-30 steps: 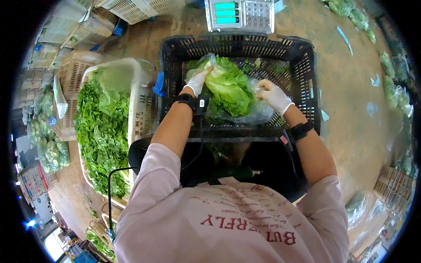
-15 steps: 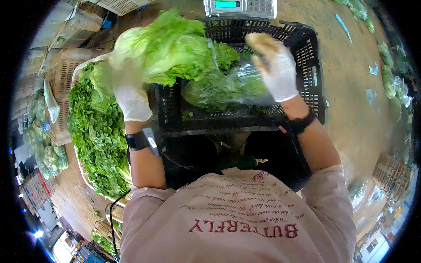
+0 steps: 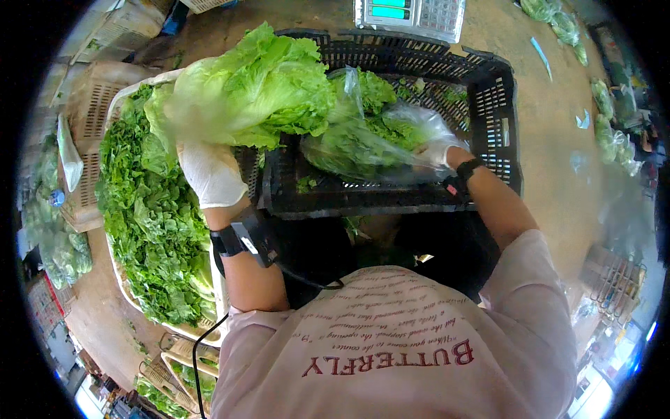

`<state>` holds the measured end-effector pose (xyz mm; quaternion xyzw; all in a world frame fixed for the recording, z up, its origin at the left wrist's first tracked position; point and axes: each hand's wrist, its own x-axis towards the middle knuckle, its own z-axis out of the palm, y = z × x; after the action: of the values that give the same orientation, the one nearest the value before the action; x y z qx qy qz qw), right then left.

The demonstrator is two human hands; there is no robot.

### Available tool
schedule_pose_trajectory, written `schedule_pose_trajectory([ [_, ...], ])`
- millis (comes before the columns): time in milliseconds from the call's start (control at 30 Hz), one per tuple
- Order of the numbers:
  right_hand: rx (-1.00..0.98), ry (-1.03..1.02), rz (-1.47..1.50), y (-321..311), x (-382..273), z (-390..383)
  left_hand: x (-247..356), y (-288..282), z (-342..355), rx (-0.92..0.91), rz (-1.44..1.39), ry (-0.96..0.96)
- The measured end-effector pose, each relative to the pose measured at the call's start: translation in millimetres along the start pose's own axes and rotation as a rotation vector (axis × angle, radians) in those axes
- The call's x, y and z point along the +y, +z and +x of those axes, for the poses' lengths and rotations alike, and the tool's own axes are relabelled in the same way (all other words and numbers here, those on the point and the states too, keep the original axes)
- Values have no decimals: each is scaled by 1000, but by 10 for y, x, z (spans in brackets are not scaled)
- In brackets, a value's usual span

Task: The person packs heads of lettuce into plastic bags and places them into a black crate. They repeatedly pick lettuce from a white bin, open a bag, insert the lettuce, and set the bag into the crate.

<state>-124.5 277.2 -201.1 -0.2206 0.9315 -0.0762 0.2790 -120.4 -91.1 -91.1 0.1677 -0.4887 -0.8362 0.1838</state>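
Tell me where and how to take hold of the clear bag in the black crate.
Probably best to pinch the loose film at the right end of the clear bag, coming from the right, where the right hand is: the plastic looks slack there, while leafy greens fill the left.

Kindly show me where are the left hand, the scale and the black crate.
Left hand (image 3: 209,171): head view, back of the glove.
Scale (image 3: 412,19): head view, middle of its visible top.
Black crate (image 3: 377,200): head view, near wall.

black crate carries bagged lettuce and leaf scraps; brown floor bears a blue strip
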Motion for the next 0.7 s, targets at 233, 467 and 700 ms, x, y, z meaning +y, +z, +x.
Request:
schedule_pose_trajectory([
  [233,114,216,313,163,-98,536,243,-41,-13,102,-121,45],
  [467,-93,-23,-153,68,-787,1545,518,-366,124,163,-166,182],
  [700,-104,-331,-236,319,-1261,1970,659,-433,131,379,-226,205],
])
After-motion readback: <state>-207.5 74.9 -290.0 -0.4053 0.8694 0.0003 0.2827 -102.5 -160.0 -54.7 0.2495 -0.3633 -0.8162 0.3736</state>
